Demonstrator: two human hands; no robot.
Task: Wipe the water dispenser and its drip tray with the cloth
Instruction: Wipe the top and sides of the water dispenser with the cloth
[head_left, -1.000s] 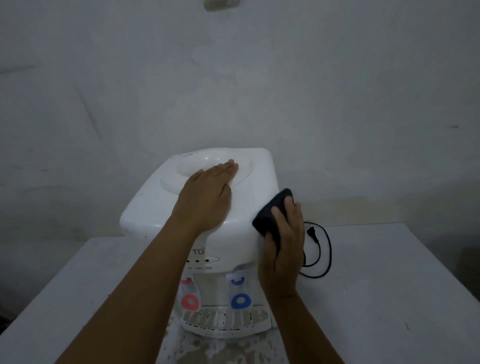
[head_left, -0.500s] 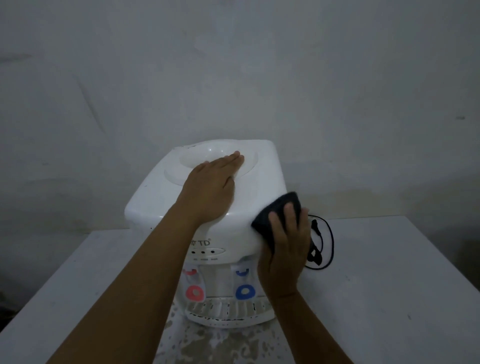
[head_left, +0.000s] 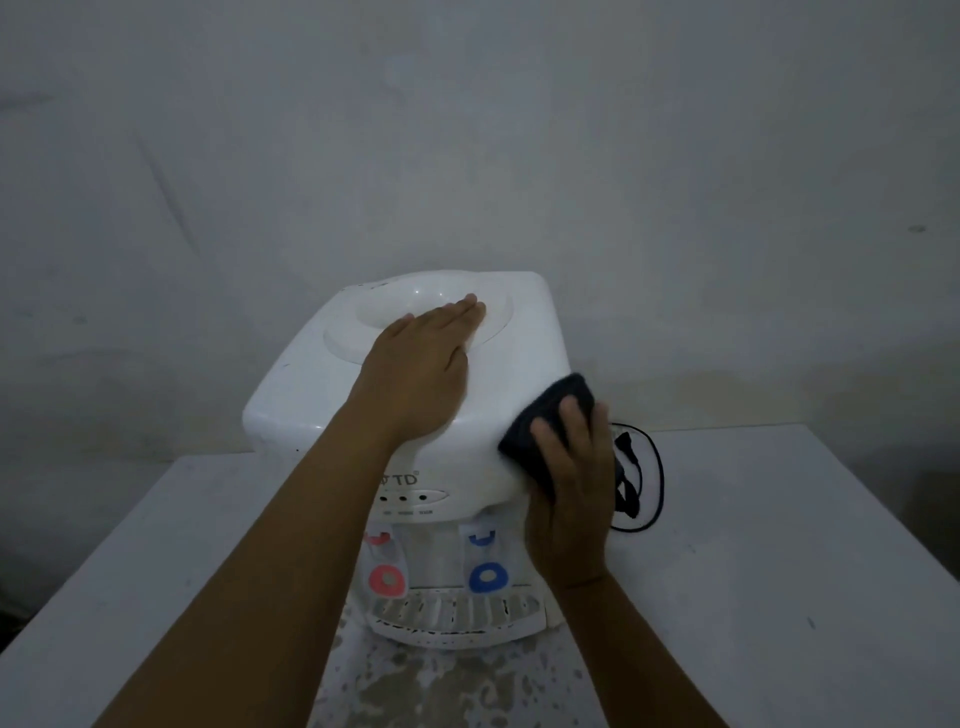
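A white tabletop water dispenser (head_left: 311, 395) stands on a white table, with a red tap (head_left: 387, 579) and a blue tap (head_left: 487, 576) on its front. Its slotted drip tray (head_left: 457, 613) sits below the taps. My left hand (head_left: 421, 364) lies flat on the dispenser's top, fingers reaching into the round bottle recess. My right hand (head_left: 571, 483) presses a dark cloth (head_left: 550, 415) against the dispenser's right side near the top corner, fingers spread over it.
A black power cord with its plug (head_left: 639, 478) lies coiled on the table (head_left: 779, 571) just right of the dispenser, behind my right hand. The tabletop in front of the drip tray is worn and blotchy (head_left: 441, 686). A plain wall stands close behind.
My right hand has slid the cloth slightly up and back along the dispenser's right side. My left hand stays flat on the top. The view has shifted a little.
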